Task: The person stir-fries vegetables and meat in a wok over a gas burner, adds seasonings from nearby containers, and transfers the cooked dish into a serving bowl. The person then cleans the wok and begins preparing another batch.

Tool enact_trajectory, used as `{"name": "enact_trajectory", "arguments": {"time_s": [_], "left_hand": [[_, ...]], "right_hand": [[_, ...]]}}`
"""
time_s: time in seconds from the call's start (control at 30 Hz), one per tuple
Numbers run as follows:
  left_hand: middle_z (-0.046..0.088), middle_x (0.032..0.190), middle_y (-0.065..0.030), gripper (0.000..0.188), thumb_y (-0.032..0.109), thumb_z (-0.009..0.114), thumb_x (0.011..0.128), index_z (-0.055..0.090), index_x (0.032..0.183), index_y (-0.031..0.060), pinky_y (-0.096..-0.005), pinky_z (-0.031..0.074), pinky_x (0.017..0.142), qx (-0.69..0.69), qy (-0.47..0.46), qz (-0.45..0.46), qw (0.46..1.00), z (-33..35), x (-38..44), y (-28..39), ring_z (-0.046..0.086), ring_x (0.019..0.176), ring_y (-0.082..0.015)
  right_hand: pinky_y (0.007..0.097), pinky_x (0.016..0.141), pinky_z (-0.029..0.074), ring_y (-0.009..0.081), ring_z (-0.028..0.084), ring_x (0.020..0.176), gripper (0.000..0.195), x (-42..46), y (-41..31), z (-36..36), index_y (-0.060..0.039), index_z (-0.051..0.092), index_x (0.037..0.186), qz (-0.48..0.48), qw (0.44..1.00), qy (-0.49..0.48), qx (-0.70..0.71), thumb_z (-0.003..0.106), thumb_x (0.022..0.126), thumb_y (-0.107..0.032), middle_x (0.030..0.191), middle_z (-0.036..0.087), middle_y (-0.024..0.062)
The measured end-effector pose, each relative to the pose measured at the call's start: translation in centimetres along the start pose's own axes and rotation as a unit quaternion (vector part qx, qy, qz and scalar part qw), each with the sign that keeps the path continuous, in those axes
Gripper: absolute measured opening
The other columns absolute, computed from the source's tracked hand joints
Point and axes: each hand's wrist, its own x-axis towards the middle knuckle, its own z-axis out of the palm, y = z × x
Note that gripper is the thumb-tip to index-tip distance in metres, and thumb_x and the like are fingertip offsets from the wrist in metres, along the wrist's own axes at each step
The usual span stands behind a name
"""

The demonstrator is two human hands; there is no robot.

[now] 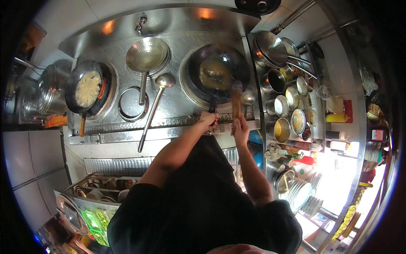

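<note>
My left hand [209, 118] grips the short dark handle of a black wok [198, 81], which sits on the right-hand burner. Murky brownish liquid [215, 74] lies in the bottom of the wok. In my right hand [241, 129] is a bamboo wok brush [236, 101], held upright in the picture. Its blurred bristle end reaches the wok's right side; whether it touches the metal I cannot tell. Just right of the brush rests a steel ladle [248, 96], partly hidden.
A perforated strainer [147, 54] and a long ladle [165, 80] lie mid-stove, beside a round metal pot [133, 103]. On the left burner, a pan [71, 92] holds a pale, flat food [88, 88]. Steel bowls [281, 130] and stacked plates [299, 192] crowd the right counter.
</note>
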Motion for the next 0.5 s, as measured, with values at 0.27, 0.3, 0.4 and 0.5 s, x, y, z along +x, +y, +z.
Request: {"name": "enact_trajectory", "arguments": {"time_s": [0.27,0.3,0.4,0.5], "left_hand": [[0.057,0.072,-0.0049,0.014,0.010,0.069,0.091,0.058,0.085,0.0048,-0.0328,0.040,0.043,-0.045,-0.087,0.019,0.995,-2.6,-2.1,-0.6,0.054,0.055,-0.0157],[0.057,0.072,-0.0047,0.013,0.010,0.068,0.091,0.057,0.086,0.0050,-0.0325,0.039,0.043,-0.053,-0.100,0.017,0.993,-2.7,-2.5,-0.7,0.054,0.055,-0.0156],[0.056,0.072,-0.0034,0.012,0.011,0.067,0.093,0.057,0.088,0.0068,-0.0309,0.039,0.045,-0.075,-0.123,0.025,0.989,-3.5,-4.0,-0.6,0.053,0.056,-0.0144],[0.055,0.072,-0.0024,0.013,0.010,0.067,0.093,0.055,0.088,0.0083,-0.0293,0.036,0.045,-0.101,-0.125,0.021,0.987,-4.0,-4.9,-0.4,0.051,0.055,-0.0128]], "right_hand": [[0.0435,0.069,0.055,0.0329,0.070,0.080,0.048,-1.8,9.4,-1.0,-0.0029,0.056,0.141,0.035,0.973,0.085,-0.211,0.060,0.102,-0.030,0.095,0.072,0.0176],[0.0469,0.076,0.056,0.0391,0.072,0.089,0.048,-1.0,12.1,-1.2,-0.0026,0.057,0.140,0.016,0.966,0.085,-0.243,0.059,0.102,-0.032,0.101,0.073,0.0206],[0.0442,0.075,0.054,0.0351,0.070,0.087,0.054,0.0,14.7,1.3,-0.0029,0.049,0.145,-0.036,0.946,0.090,-0.309,0.059,0.102,-0.033,0.102,0.071,0.0196],[0.0494,0.101,0.048,0.0471,0.058,0.125,0.065,-0.4,14.4,3.1,-0.0040,0.041,0.152,0.016,0.941,0.074,-0.330,0.061,0.099,-0.036,0.136,0.058,0.0290]]}}
